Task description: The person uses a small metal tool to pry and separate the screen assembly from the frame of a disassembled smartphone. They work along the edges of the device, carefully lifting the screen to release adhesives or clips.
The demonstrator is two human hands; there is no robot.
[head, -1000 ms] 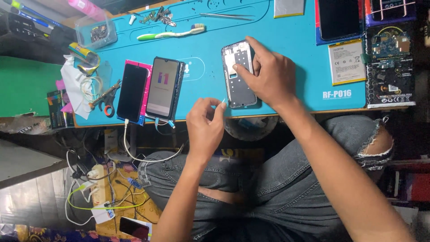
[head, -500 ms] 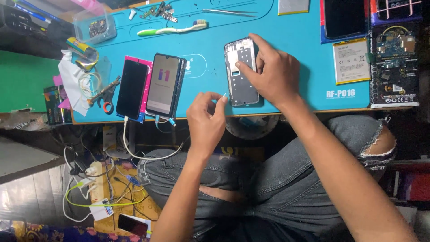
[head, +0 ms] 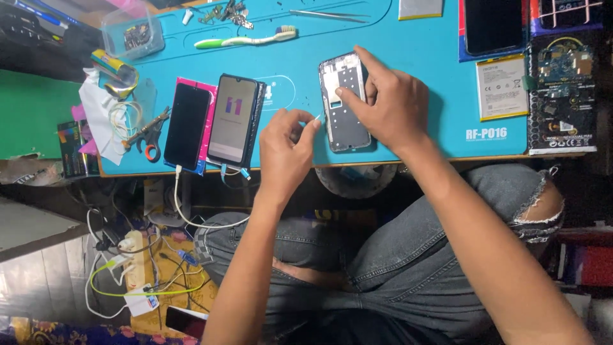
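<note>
Head view. My right fingers (head: 357, 96) were closed on the opened phone frame (head: 345, 102), thumb pressed on its inner face and the other fingers curled over its far edge, so that my right hand (head: 389, 105) pinned it flat. The frame lay on the blue work mat (head: 300, 64), near the mat's front edge and just right of centre. My left fingers (head: 300, 124) were pinched together around a small pale piece (head: 317, 117); what it was could not be told. Its tip stood just beside the frame's left edge, and my left hand (head: 284, 150) hung over the mat's front edge. To the left lay a lit phone (head: 234, 119) and, beside it, a dark phone (head: 187, 126) on a pink sheet, both with cables running off the edge. A toothbrush (head: 246, 39) and tweezers (head: 329, 14) lay farther back; a battery (head: 501, 87) and a circuit board (head: 562, 67) lay to the right.
</note>
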